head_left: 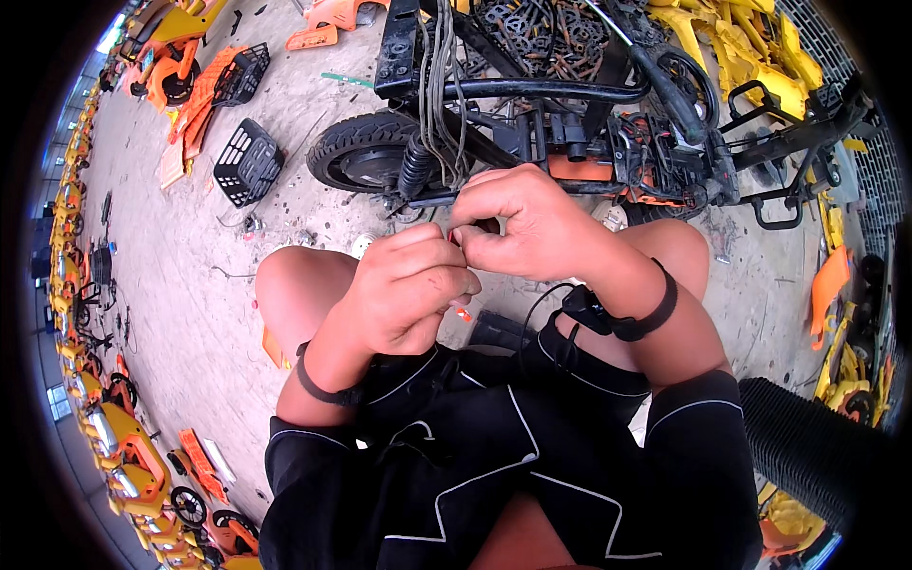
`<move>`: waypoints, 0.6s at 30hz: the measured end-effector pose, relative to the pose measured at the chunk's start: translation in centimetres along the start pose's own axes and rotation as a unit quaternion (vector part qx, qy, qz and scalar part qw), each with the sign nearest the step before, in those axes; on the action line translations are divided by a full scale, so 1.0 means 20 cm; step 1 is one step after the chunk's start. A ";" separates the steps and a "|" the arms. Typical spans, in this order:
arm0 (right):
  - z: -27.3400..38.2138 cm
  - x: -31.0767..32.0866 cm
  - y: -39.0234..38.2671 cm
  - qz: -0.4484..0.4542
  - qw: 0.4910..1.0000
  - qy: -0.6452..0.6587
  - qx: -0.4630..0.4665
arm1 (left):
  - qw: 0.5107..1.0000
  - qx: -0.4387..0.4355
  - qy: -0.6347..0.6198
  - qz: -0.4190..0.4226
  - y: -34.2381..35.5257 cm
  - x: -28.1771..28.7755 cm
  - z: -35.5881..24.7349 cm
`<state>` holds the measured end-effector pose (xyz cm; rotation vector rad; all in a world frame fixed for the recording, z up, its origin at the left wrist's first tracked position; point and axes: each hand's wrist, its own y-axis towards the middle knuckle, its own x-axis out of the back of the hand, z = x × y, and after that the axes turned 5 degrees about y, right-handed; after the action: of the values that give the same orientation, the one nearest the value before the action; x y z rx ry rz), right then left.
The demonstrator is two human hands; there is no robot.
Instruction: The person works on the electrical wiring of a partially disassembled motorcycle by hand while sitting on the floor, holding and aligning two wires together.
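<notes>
My left hand and my right hand meet in front of my knees, thumbs and fingertips pinched together. Whatever lies between them is mostly hidden; only a tiny dark reddish bit shows at the fingertips. Just below the left fingers is a small orange-and-white piece, and I cannot tell whether that hand holds it. A bundle of grey cables hangs over the stripped black scooter frame and ends close behind my right hand. Beside the cables are a black shock absorber and the tyred wheel.
Black plastic baskets and orange panels lie on the concrete floor at left. Greasy metal parts are heaped behind the frame. Yellow panels pile up at far right. A row of yellow scooters lines the left side.
</notes>
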<state>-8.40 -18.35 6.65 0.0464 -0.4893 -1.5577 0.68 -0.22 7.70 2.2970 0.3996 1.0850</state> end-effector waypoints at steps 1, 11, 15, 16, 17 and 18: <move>0.00 0.00 0.00 0.004 1.000 0.002 -0.007 | 1.000 0.003 -0.004 0.000 0.00 0.00 0.00; -0.01 -0.05 0.02 -0.003 0.997 0.021 -0.079 | 0.999 -0.027 0.034 -0.005 -0.03 -0.01 -0.02; -0.01 -0.04 0.02 -0.011 0.995 0.027 -0.095 | 0.999 -0.031 0.039 -0.011 -0.04 0.01 -0.01; -0.01 -0.04 0.03 -0.011 0.994 0.024 -0.104 | 0.999 -0.033 0.039 -0.013 -0.04 0.01 -0.01; -0.01 -0.03 0.03 -0.014 0.993 0.026 -0.115 | 0.999 -0.029 0.030 -0.016 -0.05 0.02 -0.01; -0.02 -0.02 0.03 -0.017 0.992 0.028 -0.125 | 0.999 -0.026 0.021 -0.019 -0.05 0.02 -0.01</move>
<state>-7.62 -18.03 6.37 -0.0955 -0.2474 -1.6368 0.72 0.86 7.57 2.2150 0.4251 1.1131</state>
